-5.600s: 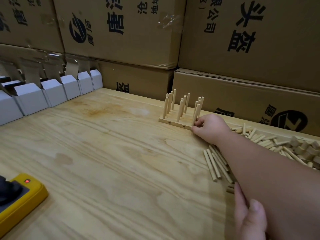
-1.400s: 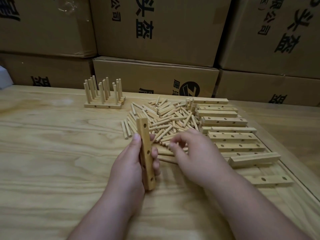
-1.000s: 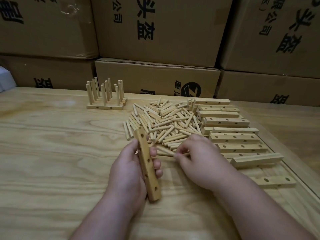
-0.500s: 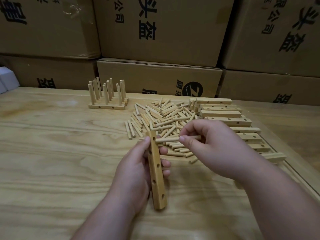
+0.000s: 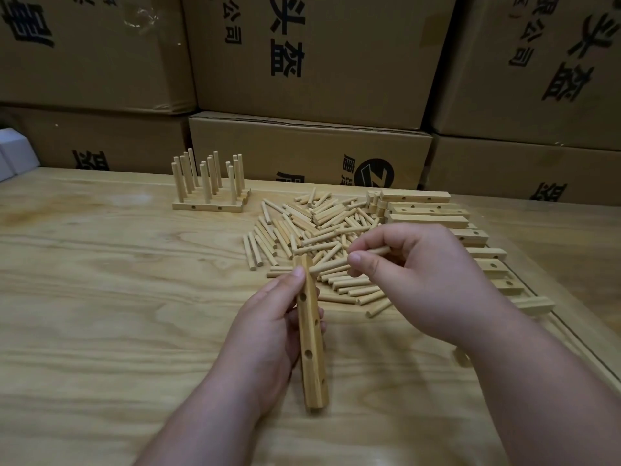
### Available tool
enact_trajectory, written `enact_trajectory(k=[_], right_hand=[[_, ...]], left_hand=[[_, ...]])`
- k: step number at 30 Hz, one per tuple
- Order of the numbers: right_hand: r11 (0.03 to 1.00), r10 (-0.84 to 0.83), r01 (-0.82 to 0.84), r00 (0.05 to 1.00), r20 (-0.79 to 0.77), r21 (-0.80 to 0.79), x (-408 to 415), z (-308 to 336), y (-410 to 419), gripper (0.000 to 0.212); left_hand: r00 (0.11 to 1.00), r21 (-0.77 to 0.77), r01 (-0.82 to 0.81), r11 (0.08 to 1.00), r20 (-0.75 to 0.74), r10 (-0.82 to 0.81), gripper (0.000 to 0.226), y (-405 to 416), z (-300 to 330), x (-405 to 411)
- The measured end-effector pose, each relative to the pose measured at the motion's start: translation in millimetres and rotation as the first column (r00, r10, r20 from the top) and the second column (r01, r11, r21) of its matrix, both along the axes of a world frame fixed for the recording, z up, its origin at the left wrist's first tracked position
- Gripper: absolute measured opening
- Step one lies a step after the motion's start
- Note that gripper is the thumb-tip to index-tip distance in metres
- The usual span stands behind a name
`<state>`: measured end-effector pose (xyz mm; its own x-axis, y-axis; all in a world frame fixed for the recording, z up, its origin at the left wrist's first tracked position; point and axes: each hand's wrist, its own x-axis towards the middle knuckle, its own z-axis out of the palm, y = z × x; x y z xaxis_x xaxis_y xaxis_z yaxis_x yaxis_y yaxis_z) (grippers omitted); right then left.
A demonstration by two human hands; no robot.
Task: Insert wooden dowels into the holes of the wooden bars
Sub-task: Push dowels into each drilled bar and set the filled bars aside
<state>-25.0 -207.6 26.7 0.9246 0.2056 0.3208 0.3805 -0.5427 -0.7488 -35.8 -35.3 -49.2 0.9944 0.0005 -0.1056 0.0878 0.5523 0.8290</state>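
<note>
A pale holed wooden bar (image 5: pixel 311 334) stands lengthwise, a dowel (image 5: pixel 339 262) meeting its far end.

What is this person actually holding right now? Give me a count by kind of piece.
wooden bar: 1, gripped by the left hand
wooden dowel: 1, pinched by the right hand
Total held: 2
The loose dowel pile on the table is too jumbled to count.

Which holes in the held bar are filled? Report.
Cannot tell for the top one: the dowel meets the bar at its far end, behind the left hand's thumb. Visible holes are empty.
</note>
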Motion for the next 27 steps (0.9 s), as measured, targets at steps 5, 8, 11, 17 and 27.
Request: enact_trajectory(k=[5,8,11,17,27], right_hand=[[1.0,0.007,-0.008,0.999,-0.046,-0.019,0,-1,2,0.011],[1.0,0.001,-0.002,0.998,-0.056,-0.012,0,0,2,0.01],[0.999,-0.034,0.034,0.999,-0.002,0.014,1,-1,3,0.01],[0.99,-0.047,0.045,0.999,0.015,0.131,2,-8,9,0.012],[0.771,-0.211,0.148,0.977,-0.03,-0.62,26,-46,-15,0.018]], left_hand=[[1.0,0.008,0.005,1.0,0.0,-0.005,0.022,1,-1,1],[1.0,0.034,-0.002,0.999,0.006,0.002,0.024,1,-2,0],[1.0,0.064,0.011,0.998,0.008,-0.011,0.028,0,-3,-1],[1.0,0.065,0.011,0.998,-0.022,-0.009,0.017,-2,-3,1],[0.994,-0.162,-0.017,0.987,-0.112,-0.001,0.03,6,4,3]])
